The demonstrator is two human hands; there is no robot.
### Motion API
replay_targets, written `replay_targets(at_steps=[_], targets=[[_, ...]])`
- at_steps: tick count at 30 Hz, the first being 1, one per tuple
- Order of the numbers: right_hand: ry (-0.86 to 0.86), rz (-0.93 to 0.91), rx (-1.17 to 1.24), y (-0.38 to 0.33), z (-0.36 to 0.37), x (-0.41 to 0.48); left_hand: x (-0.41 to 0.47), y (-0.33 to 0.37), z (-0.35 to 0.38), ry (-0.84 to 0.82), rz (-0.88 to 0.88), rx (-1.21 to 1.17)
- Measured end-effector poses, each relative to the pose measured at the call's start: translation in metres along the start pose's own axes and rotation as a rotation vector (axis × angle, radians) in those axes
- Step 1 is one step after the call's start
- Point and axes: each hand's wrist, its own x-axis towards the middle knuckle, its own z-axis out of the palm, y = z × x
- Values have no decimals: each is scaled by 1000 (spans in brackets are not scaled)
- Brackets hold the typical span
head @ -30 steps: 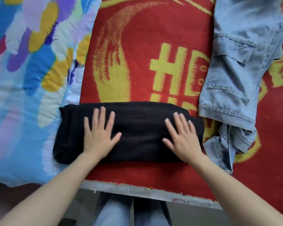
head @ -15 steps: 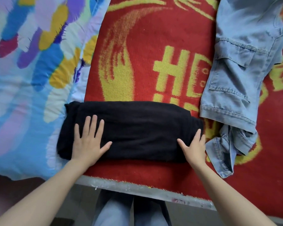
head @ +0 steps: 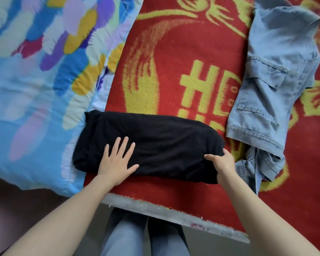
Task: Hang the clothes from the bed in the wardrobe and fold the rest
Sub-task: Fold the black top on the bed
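A black garment (head: 155,137), folded into a long band, lies across the near edge of the bed on the red and yellow blanket (head: 174,71). My left hand (head: 118,161) presses flat on its left half with fingers spread. At the band's right end my right hand (head: 222,163) grips the cloth, thumb on top and fingers tucked under the edge. Pale blue denim jeans (head: 272,85) lie crumpled to the right, their lower part just beside my right hand.
A quilt (head: 35,80) printed in blue, yellow and purple covers the bed's left side and touches the black garment's left end. The bed's grey front edge (head: 164,211) runs below the blanket, with my legs in jeans beneath it.
My right hand slid from flat on the garment to its right end and curled round the edge. My left hand stayed pressed flat on the left half.
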Motion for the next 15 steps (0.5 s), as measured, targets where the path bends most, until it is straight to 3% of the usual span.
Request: replay_targets(at_steps=[3, 7, 9, 12, 13, 15], targets=[[59, -99, -42, -12, 9, -18, -8, -4, -9, -25, -48, -85], [17, -415, -128, -43, 56, -76, -28, -27, -27, 88, -200, -322], [-161, -553, -218, -57, 93, -112, -38, -39, -39, 301, -293, -536], [-602, -695, -470, -63, 147, -150, -48, -59, -49, 740, -510, -824], [-679, -725, -556, -62, 159, -156, -51, -66, -48, 838, -609, -891], [-639, -763, -690, -54, 163, -152, -54, -76, -46, 927, -777, -985]])
